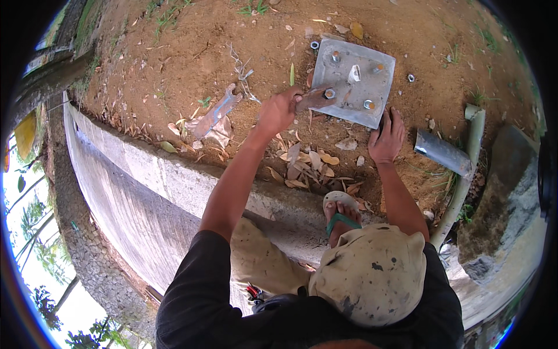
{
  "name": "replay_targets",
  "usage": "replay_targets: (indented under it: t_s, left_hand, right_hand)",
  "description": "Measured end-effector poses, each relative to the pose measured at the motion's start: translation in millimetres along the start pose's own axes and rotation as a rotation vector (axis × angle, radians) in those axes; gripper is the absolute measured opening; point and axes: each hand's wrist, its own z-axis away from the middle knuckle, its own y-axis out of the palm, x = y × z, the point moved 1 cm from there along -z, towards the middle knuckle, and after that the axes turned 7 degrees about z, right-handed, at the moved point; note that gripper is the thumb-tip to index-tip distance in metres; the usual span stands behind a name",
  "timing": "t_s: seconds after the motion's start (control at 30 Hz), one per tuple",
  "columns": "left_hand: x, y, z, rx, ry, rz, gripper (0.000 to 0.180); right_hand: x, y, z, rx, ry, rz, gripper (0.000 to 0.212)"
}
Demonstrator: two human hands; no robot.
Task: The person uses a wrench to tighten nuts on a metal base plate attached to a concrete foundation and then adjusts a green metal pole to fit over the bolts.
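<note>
My left hand (278, 111) is closed around a rusty open-end wrench (313, 100). The wrench's jaw sits at a nut on a bolt (329, 93) along the left side of a grey metal base plate (354, 107). Three more bolts rise near the plate's other corners, among them a rusty bolt (379, 68) and one with a nut (368, 104). A small whitish piece (354, 72) is in the middle of the plate. My right hand (388, 138) leans on the soil with fingers stretched out, by the plate's near right corner, holding nothing.
Loose nuts lie on the soil: a nut (314, 45) at the plate's left and another nut (411, 78) at its right. A second wrench (218, 110) and tangled wire (239, 67) lie left. A pipe piece (443, 153), a long pole (475, 136) and a rock (497, 198) are right.
</note>
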Motion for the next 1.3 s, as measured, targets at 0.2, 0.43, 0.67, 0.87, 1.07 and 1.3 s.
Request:
replay_targets:
  t_s: [0.2, 0.43, 0.67, 0.87, 1.07, 1.3]
  left_hand:
    - [-5, -1, 2, 0.008, -0.074, -0.165, 0.025]
    - [-8, -23, 30, 0.061, -0.179, -0.229, 0.048]
    - [-1, -26, 38, 0.067, -0.207, -0.310, 0.066]
    - [5, -16, 42, 0.015, -0.121, -0.277, 0.052]
    - [74, 16, 40, -0.034, 0.208, -0.536, 0.053]
    - [48, 2, 52, -0.025, -0.075, -0.564, 0.043]
  right_hand:
    - [0, -2, 0, -0.015, -0.003, 0.008, 0.061]
    - [-3, -5, 2, -0.017, 0.004, 0.017, 0.060]
    - [8, -18, 0, -0.074, 0.032, -0.058, 0.053]
    - [113, -81, 37, 0.035, -0.318, -0.541, 0.034]
    - [243, -33, -72, 0.015, -0.435, -0.403, 0.049]
    - [253, -29, -90, 0.568, -0.519, -0.340, 0.064]
